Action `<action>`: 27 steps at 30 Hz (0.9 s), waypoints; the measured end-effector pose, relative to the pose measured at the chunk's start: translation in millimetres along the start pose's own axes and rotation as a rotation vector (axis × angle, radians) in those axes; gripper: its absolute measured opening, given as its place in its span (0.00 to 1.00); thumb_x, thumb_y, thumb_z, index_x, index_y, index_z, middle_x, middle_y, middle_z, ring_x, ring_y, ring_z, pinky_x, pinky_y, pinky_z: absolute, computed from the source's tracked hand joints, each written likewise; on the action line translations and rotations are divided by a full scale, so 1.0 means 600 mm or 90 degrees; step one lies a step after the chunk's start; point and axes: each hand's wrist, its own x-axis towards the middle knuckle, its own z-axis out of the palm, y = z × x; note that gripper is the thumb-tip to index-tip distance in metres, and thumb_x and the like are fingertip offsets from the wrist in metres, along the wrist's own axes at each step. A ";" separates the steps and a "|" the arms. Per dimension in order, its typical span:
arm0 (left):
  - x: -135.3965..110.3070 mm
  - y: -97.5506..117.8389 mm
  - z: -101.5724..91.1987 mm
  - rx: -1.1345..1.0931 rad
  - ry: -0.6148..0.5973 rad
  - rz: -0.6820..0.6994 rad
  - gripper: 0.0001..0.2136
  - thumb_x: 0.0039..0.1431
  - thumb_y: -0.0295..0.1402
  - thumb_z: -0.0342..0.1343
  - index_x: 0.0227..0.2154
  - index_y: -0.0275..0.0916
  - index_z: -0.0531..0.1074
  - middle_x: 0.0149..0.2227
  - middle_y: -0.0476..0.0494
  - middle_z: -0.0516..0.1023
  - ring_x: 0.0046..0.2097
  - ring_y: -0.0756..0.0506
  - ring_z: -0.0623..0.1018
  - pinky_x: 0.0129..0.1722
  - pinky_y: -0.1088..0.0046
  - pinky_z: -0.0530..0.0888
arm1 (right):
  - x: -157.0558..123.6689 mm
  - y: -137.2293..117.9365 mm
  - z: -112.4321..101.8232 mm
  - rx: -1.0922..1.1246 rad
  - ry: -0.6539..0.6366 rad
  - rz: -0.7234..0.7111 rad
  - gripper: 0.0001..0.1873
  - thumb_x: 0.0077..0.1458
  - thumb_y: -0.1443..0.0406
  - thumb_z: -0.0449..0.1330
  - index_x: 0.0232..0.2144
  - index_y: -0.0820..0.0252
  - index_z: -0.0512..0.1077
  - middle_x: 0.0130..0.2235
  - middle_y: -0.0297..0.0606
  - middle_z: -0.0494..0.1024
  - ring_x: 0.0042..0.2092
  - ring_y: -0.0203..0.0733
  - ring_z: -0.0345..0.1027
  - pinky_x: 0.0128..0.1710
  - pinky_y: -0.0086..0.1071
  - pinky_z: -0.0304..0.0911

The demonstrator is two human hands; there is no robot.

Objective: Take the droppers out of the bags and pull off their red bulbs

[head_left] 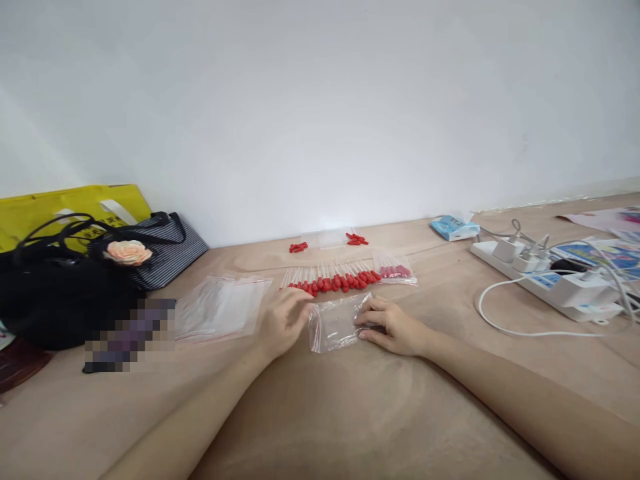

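Note:
A clear zip bag (336,325) lies flat on the table between my two hands, crinkled and with nothing visible inside. My right hand (393,327) grips its right edge, fingers over the top and thumb lower down. At the upper left corner of the bag, the thumb and fingers of my left hand (286,321) come together on the plastic. Just beyond the bag, a row of thin pale sticks with red bulb ends (336,283) is laid out side by side, the red ends toward me. Several similar red ends show through a filled bag (397,271) at the row's right.
A stack of clear bags (223,308) lies left. Small red pieces (299,247) and more red pieces (357,239) sit near the wall. A tissue pack (454,227) and a power strip (550,283) with white cable are right; a striped bag (167,250) and yellow bag (30,213) stand left.

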 end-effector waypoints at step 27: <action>-0.004 0.007 -0.038 -0.208 -0.250 -0.278 0.10 0.36 0.40 0.61 0.16 0.39 0.70 0.19 0.50 0.71 0.24 0.49 0.69 0.22 0.77 0.63 | -0.008 0.003 -0.010 0.050 0.012 -0.033 0.20 0.49 0.55 0.58 0.44 0.55 0.70 0.46 0.42 0.71 0.47 0.43 0.64 0.47 0.39 0.59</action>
